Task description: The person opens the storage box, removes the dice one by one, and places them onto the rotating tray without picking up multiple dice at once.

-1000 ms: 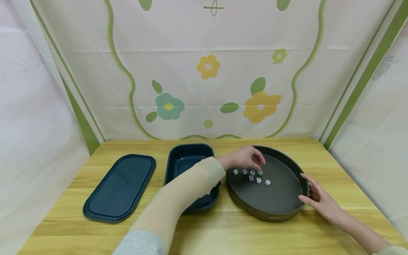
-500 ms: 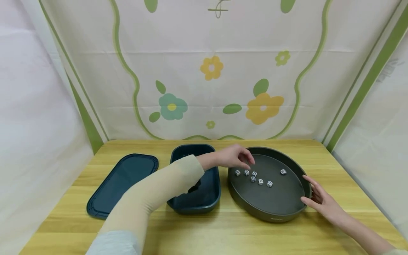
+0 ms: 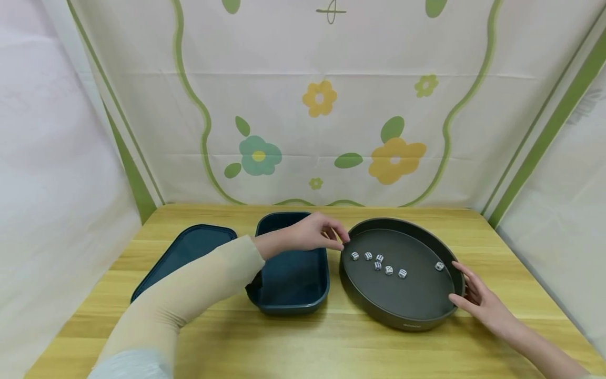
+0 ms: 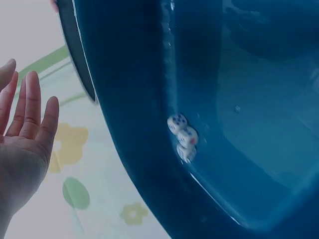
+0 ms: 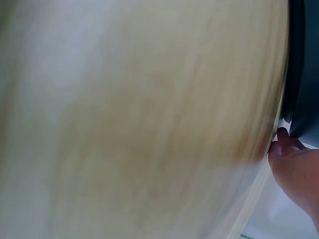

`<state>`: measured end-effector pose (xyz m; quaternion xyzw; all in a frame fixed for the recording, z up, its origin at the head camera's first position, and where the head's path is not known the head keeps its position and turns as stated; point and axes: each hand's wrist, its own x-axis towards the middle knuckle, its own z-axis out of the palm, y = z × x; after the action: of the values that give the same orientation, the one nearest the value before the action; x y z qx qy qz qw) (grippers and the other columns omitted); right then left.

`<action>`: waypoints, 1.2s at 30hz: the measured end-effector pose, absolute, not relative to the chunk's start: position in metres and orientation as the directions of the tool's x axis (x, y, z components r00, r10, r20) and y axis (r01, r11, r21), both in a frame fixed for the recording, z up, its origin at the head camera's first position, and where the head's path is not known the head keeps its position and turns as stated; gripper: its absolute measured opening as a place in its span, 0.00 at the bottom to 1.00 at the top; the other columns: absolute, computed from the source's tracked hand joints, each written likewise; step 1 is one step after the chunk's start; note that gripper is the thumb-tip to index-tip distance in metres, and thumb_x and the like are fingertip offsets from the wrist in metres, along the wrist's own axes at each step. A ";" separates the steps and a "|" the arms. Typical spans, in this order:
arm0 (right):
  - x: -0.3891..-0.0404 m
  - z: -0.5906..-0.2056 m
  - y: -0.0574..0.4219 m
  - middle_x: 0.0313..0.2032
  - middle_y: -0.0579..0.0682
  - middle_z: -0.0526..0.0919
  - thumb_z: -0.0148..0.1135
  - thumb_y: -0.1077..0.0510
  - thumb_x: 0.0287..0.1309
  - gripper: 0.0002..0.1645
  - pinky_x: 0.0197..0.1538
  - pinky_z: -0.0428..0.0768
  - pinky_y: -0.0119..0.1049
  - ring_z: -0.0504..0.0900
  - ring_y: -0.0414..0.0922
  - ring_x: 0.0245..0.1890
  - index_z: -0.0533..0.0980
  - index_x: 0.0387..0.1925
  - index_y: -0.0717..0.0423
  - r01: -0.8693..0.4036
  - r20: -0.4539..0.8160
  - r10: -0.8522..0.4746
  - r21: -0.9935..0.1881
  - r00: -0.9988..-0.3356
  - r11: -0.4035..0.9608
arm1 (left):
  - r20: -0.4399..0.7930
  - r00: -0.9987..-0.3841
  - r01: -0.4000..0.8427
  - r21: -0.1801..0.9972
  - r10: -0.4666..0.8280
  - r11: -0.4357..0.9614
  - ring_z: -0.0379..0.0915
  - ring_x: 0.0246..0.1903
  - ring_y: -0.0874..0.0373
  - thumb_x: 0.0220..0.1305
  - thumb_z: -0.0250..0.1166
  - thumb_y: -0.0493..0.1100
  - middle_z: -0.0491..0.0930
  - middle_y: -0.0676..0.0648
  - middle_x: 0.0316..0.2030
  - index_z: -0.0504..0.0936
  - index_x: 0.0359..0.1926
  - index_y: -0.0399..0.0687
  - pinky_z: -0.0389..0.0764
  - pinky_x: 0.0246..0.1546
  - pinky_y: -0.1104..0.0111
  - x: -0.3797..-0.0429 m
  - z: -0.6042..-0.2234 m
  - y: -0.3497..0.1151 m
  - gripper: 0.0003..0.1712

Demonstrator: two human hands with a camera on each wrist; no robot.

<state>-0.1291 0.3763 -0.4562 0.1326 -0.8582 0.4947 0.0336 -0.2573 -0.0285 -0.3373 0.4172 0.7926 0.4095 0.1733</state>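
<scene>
My left hand (image 3: 316, 232) is in the air between the dark blue container (image 3: 293, 284) and the round dark grey pan (image 3: 379, 310), fingers loosely bent and holding nothing. In the left wrist view its fingers (image 4: 33, 99) are extended. Several white dice (image 3: 377, 266) lie in the pan's left half, and a lone die (image 3: 439, 266) is near its right wall. My right hand (image 3: 483, 302) holds the pan's right rim with thumb and fingers; the fingers behind the wall are partly hidden. Inside the container, a few dice (image 4: 187, 136) sit against the wall in the left wrist view.
A dark blue lid (image 3: 189, 250) lies left of the container, partly covered by the left sleeve (image 3: 189, 289). The wooden table (image 3: 322, 347) ends at the back against a floral cloth (image 3: 303, 121), with more cloth at both sides.
One die has left my left hand's fingertips and crossed to the pan's right side. My left hand has drawn back leftward from over the pan. My right hand stays at the rim.
</scene>
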 end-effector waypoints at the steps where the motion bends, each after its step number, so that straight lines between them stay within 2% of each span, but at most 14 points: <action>1: -0.129 -0.456 0.376 0.60 0.84 0.57 0.57 0.70 0.65 0.46 0.47 0.68 0.14 0.63 0.16 0.52 0.46 0.76 0.52 -0.259 0.187 -0.193 -0.840 -0.963 0.476 | 0.073 -0.601 0.515 0.797 0.796 0.316 0.79 0.37 0.62 0.62 0.67 0.35 0.83 0.48 0.42 0.85 0.43 0.41 0.79 0.42 0.70 -0.257 -0.338 -0.034 0.08; 9: -0.129 -0.456 0.376 0.60 0.84 0.57 0.57 0.70 0.64 0.46 0.46 0.69 0.15 0.65 0.18 0.52 0.47 0.76 0.52 -0.263 0.194 -0.190 -0.840 -0.962 0.475 | 0.051 -0.681 0.461 0.805 0.731 0.373 0.80 0.36 0.52 0.63 0.67 0.35 0.83 0.48 0.40 0.84 0.46 0.39 0.81 0.41 0.63 -0.261 -0.345 -0.078 0.11; 16: -0.128 -0.458 0.376 0.60 0.85 0.57 0.57 0.71 0.64 0.46 0.46 0.69 0.15 0.65 0.17 0.52 0.47 0.76 0.52 -0.270 0.202 -0.189 -0.838 -0.961 0.474 | -0.001 -0.721 0.475 0.727 0.693 0.496 0.79 0.36 0.61 0.62 0.68 0.37 0.82 0.43 0.47 0.83 0.48 0.38 0.79 0.43 0.69 -0.272 -0.368 -0.104 0.14; 28: -0.128 -0.458 0.376 0.60 0.84 0.57 0.58 0.70 0.64 0.45 0.47 0.67 0.13 0.63 0.16 0.52 0.48 0.76 0.53 -0.264 0.199 -0.183 -0.837 -0.963 0.480 | -0.088 -0.715 0.446 0.706 0.693 0.550 0.78 0.47 0.54 0.61 0.68 0.35 0.77 0.44 0.55 0.78 0.56 0.39 0.78 0.47 0.66 -0.290 -0.395 -0.104 0.21; 36: -0.128 -0.457 0.375 0.61 0.84 0.57 0.58 0.69 0.64 0.45 0.48 0.66 0.13 0.62 0.15 0.52 0.48 0.76 0.53 -0.262 0.196 -0.184 -0.836 -0.963 0.482 | -0.123 -0.705 0.430 0.709 0.698 0.559 0.77 0.48 0.52 0.60 0.69 0.33 0.77 0.43 0.55 0.77 0.56 0.37 0.78 0.47 0.66 -0.295 -0.401 -0.096 0.23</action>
<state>-0.1283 0.3755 -0.4573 0.1296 -0.8598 0.4923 0.0398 -0.2946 -0.0957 -0.4011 0.3279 0.8601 0.3359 0.1998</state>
